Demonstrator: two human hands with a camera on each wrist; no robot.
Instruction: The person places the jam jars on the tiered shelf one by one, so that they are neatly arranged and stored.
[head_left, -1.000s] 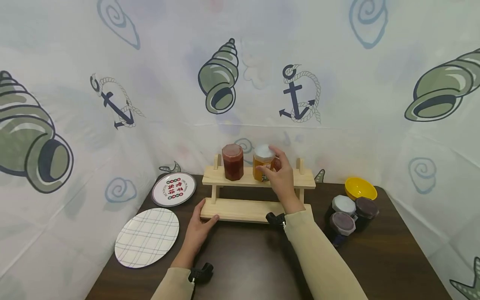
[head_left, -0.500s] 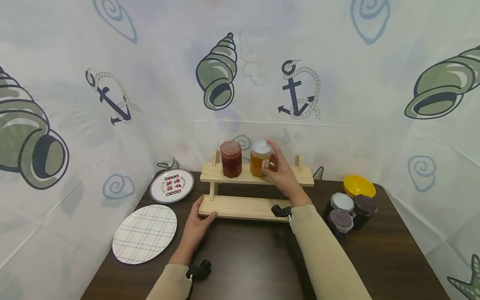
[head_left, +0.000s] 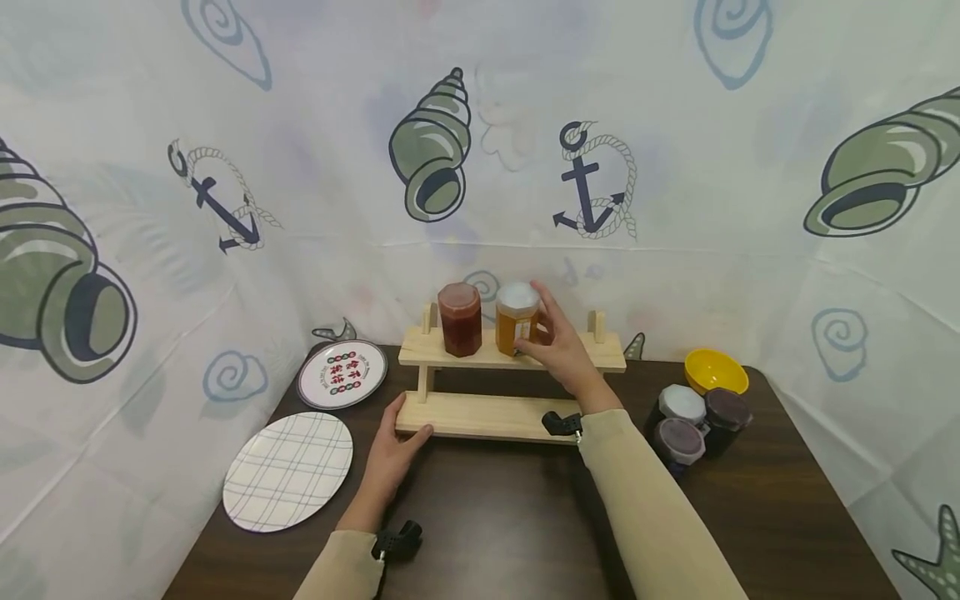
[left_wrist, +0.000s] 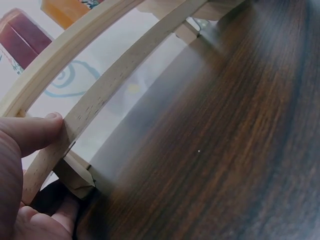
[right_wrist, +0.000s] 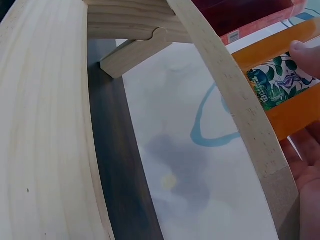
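A two-tier wooden shelf (head_left: 480, 414) stands at the back of the table. On its upper board, a jar of amber contents with a white lid (head_left: 507, 332) is held by my right hand (head_left: 564, 357), thumb at the front and fingers around the right side. A leafy label (right_wrist: 280, 82) shows on this jar in the right wrist view. Just left of it stands a dark red jar (head_left: 461, 323). My left hand (head_left: 392, 454) grips the left end of the lower board, its thumb (left_wrist: 42, 131) on the front edge in the left wrist view.
Two plates lie at the left, one checked (head_left: 288, 471) and one with red characters (head_left: 342, 375). Several dark jars (head_left: 679, 442) stand close together at the right, with a yellow bowl (head_left: 716, 372) behind them. A patterned white cloth (head_left: 517, 200) hangs behind and beside the table.
The amber jar has turned in my right hand, its white label coming round toward the front, and it has moved slightly left. My left hand keeps its grip on the shelf. The head view shifted slightly.
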